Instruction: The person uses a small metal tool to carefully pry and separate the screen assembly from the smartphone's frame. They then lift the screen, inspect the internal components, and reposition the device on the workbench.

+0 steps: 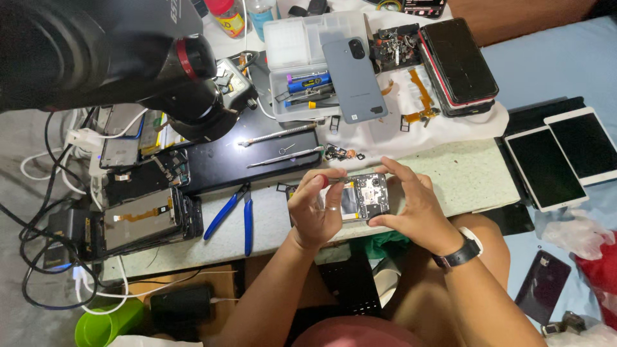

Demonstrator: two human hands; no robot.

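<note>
— Where do we have the opened phone (pixel 362 196)?

— At the near edge of the worktable (pixel 450 173), back cover off, circuit boards showing. Our right hand (pixel 416 204) cups its right end, thumb below and fingers arched over the top, closed around the frame.

— And our left hand (pixel 315 209)?

— It's pinched shut on a thin metal tool (pixel 335 181), the tip lying over the phone's upper left corner. There's a ring on one finger, and a black watch (pixel 457 254) on our right wrist.

— What lies about us?

— Blue-handled pliers (pixel 234 212) just left of our left hand; a grey phone back cover (pixel 354 80) resting on a clear parts box (pixel 302 38); two white tablets (pixel 565 157) well off to the right.
</note>
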